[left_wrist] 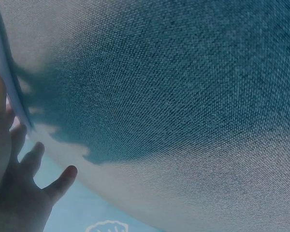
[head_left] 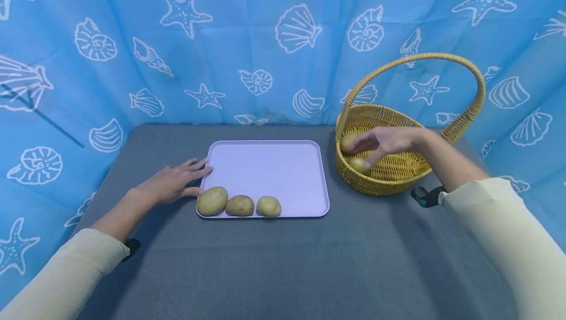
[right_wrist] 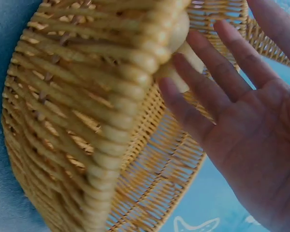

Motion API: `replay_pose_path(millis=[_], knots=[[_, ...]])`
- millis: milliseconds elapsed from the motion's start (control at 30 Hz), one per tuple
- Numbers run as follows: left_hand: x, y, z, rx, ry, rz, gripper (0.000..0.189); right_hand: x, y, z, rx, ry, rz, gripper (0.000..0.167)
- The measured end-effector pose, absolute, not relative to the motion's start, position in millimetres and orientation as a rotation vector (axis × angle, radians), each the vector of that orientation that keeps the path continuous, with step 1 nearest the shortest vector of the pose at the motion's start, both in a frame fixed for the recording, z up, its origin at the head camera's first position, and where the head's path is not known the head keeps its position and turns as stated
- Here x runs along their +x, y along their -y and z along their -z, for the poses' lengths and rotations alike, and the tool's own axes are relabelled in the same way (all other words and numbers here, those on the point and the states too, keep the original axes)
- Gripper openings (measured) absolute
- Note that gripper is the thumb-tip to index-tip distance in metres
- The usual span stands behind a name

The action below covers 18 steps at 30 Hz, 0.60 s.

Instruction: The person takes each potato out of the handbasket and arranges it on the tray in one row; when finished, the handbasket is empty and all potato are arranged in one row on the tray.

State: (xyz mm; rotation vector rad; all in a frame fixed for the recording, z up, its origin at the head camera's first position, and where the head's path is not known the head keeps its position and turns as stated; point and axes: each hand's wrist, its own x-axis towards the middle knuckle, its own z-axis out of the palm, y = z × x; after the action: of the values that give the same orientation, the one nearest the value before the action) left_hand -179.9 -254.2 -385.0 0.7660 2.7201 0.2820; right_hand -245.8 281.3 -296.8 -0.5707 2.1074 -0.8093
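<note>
My right hand (head_left: pixel 391 140) reaches over the rim of a yellow wicker basket (head_left: pixel 376 188) at the right. Inside, one potato (head_left: pixel 347 143) lies by the fingertips and another potato (head_left: pixel 358 164) by the thumb. In the right wrist view the fingers (right_wrist: pixel 222 82) are nearly straight, their tips right at the potatoes. My left hand (head_left: pixel 170 183), fingers spread, rests at the left edge of a pale lilac tray (head_left: pixel 265 167). Along the tray's front edge lie a large potato (head_left: pixel 212 201), a darker potato (head_left: pixel 240 206) and a smaller potato (head_left: pixel 268 206) in a row.
The basket's tall arched handle (head_left: pixel 431 56) rises beside and above the right forearm. A grey cloth (head_left: pixel 274 266) covers the table. Behind and at both sides hangs a blue curtain (head_left: pixel 230 54) with white shells and starfish.
</note>
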Motion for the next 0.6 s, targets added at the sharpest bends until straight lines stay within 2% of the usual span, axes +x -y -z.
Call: replay_pose_path(millis=[333,600], knots=[[-178,252,382,0.776,-2.728,-0.291,0.074,-255,-298,312,-0.251,-1.91,0.857,0.074],[-178,252,382,0.791,-2.725,-0.294,0.074,-259,-296,312,-0.146,-1.828,0.897,0.076]])
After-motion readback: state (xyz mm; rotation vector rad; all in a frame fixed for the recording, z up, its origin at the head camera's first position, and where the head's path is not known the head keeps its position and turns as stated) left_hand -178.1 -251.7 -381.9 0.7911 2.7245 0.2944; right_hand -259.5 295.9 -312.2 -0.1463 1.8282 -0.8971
